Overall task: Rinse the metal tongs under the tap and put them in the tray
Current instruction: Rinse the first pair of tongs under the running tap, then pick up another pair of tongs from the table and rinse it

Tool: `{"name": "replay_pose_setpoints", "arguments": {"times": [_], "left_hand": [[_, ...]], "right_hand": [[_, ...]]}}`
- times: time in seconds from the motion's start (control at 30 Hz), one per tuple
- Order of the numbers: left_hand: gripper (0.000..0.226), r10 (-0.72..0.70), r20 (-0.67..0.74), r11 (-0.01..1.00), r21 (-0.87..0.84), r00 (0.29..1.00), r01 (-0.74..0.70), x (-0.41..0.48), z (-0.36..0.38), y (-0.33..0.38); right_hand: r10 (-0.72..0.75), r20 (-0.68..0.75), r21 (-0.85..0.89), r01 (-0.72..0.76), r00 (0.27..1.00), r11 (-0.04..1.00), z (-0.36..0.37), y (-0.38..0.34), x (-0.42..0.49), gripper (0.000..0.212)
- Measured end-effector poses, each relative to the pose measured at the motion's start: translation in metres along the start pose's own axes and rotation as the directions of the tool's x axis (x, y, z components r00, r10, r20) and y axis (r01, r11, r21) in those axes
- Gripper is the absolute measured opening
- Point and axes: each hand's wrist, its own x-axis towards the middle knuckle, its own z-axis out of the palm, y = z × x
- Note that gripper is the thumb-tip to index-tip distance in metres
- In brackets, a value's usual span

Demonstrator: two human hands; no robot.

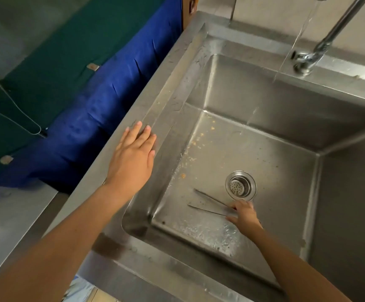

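The thin metal tongs [209,203] lie on the bottom of the steel sink [253,101], their two arms spread and pointing left, just below the drain strainer [240,185]. My right hand [243,214] reaches down into the basin and its fingers close on the joined end of the tongs. My left hand [133,155] rests flat with fingers spread on the sink's left rim. Water runs from the tap [334,33] in a thin stream down toward the back of the basin. No tray is in view.
Food crumbs and water drops are scattered over the sink floor. A blue and green cloth [85,101] hangs to the left of the sink. A steel counter [9,225] sits at the lower left.
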Motion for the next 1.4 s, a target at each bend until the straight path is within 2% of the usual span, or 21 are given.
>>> {"name": "replay_pose_setpoints", "arguments": {"times": [0.23, 0.47, 0.57, 0.67, 0.73, 0.8, 0.9, 1.0, 1.1, 1.17, 1.27, 1.3, 1.4], "left_hand": [[0.040, -0.027, -0.041, 0.999, -0.046, 0.999, 0.026, -0.001, 0.004, -0.001], [0.040, -0.029, -0.055, 0.998, -0.063, 0.998, 0.025, -0.001, 0.002, -0.001], [0.045, -0.021, 0.009, 0.998, -0.065, 1.000, 0.021, -0.001, -0.002, -0.004], [0.049, -0.002, 0.104, 0.990, -0.140, 0.995, 0.016, 0.003, -0.010, -0.008], [0.050, -0.027, 0.102, 0.960, -0.274, 0.994, 0.054, 0.004, -0.020, -0.010], [0.049, -0.163, 0.048, 0.880, -0.444, 0.985, 0.167, 0.004, -0.033, -0.016], [0.046, -0.422, 0.048, 0.710, -0.604, 0.905, 0.363, 0.000, -0.053, -0.037], [0.038, -0.642, 0.134, 0.452, -0.729, 0.755, 0.514, -0.001, -0.072, -0.074], [0.034, -0.768, 0.237, 0.176, -0.814, 0.595, 0.553, -0.002, -0.093, -0.119], [0.031, -0.797, 0.297, 0.070, -0.820, 0.527, 0.568, -0.005, -0.104, -0.149], [0.030, -0.831, 0.303, 0.052, -0.792, 0.467, 0.608, -0.007, -0.119, -0.189], [0.031, -0.842, 0.282, 0.088, -0.768, 0.460, 0.634, -0.008, -0.121, -0.200], [0.042, -0.852, 0.169, 0.318, -0.584, 0.495, 0.747, -0.011, -0.124, -0.226]], "right_hand": [[-0.058, 0.026, -0.261, 0.063, 0.998, 0.963, 0.009, -0.005, 0.018, 0.041], [-0.069, 0.006, -0.333, 0.067, 0.998, 0.941, 0.013, -0.012, 0.023, 0.048], [-0.084, -0.040, -0.282, 0.070, 0.996, 0.957, 0.002, -0.033, 0.023, 0.054], [-0.128, -0.140, -0.117, 0.112, 0.982, 0.987, -0.027, -0.074, 0.023, 0.053], [-0.166, -0.218, 0.021, 0.175, 0.962, 0.984, -0.053, -0.108, 0.020, 0.050], [-0.221, -0.312, 0.109, 0.266, 0.924, 0.958, -0.081, -0.146, 0.013, 0.047], [-0.325, -0.448, 0.176, 0.438, 0.833, 0.881, -0.121, -0.206, -0.003, 0.039], [-0.405, -0.530, 0.206, 0.577, 0.745, 0.791, -0.149, -0.274, -0.017, 0.033], [-0.498, -0.480, 0.209, 0.646, 0.722, 0.734, -0.159, -0.348, -0.019, 0.032], [-0.584, -0.381, 0.110, 0.662, 0.717, 0.741, -0.155, -0.394, -0.017, 0.034], [-0.667, -0.184, -0.063, 0.668, 0.722, 0.741, -0.142, -0.450, -0.016, 0.043], [-0.675, -0.125, -0.111, 0.666, 0.727, 0.738, -0.136, -0.465, -0.017, 0.046], [-0.669, -0.010, -0.236, 0.648, 0.744, 0.724, -0.118, -0.496, -0.021, 0.052]]}}
